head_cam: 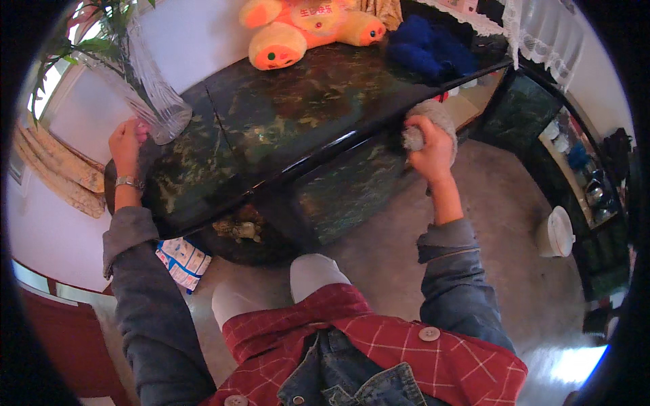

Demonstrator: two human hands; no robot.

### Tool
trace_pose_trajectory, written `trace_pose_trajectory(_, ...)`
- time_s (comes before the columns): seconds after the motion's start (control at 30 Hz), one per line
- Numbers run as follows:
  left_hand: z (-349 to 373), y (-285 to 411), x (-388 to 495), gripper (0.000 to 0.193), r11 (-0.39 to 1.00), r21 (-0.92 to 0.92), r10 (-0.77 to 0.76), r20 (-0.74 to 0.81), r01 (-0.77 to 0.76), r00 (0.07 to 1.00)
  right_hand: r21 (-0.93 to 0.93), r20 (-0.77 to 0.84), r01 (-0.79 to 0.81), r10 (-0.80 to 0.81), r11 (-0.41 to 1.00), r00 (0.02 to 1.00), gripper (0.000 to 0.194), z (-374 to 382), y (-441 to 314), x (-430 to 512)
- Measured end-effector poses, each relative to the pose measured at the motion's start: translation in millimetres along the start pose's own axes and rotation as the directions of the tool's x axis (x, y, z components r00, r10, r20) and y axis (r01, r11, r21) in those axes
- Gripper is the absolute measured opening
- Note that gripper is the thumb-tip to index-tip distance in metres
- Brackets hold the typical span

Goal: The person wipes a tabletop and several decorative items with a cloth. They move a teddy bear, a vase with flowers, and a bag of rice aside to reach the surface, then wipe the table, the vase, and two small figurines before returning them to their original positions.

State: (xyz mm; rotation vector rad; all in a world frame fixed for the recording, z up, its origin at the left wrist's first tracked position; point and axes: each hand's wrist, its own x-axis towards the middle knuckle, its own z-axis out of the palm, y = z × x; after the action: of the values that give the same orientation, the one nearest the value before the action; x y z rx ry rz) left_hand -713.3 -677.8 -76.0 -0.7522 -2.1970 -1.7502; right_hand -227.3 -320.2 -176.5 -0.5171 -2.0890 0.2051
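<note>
My right hand (431, 149) grips a bunched beige cloth (439, 119) at the front edge of a dark, marble-patterned cabinet top (274, 116). At the cabinet's left end my left hand (128, 136) is raised with bent fingers, close beside the base of a clear ribbed glass vase (170, 114); whether it touches the glass I cannot tell. Green leafy stems stand in the vase. An orange and yellow plush toy (317, 25) sits at the back of the top, and a heap of dark blue cloth or netting (426, 48) lies to its right.
White lace cloth (546, 45) hangs at the upper right, above open shelves (464, 104) with small items. A white bucket (556, 232) stands on the floor at the right. Below the cabinet's left end is a blue and white printed bag (184, 261). A patterned curtain (61, 170) hangs at the left.
</note>
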Motion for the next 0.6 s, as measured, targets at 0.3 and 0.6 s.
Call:
trace_pose_trajectory(0.3,-13,-22,14,0.023,0.996,0.055,0.073,-0.024,-0.071,0.997,0.295,0.351,0.046,-0.153,0.954,0.924,0.059,27,-127,-46)
trace_pose_trajectory(0.6,-21,-19,4,0.027,0.997,0.031,0.068,-0.151,-0.064,0.986,0.162,0.397,0.019,-0.082,0.987,0.914,0.060,4,-79,-21)
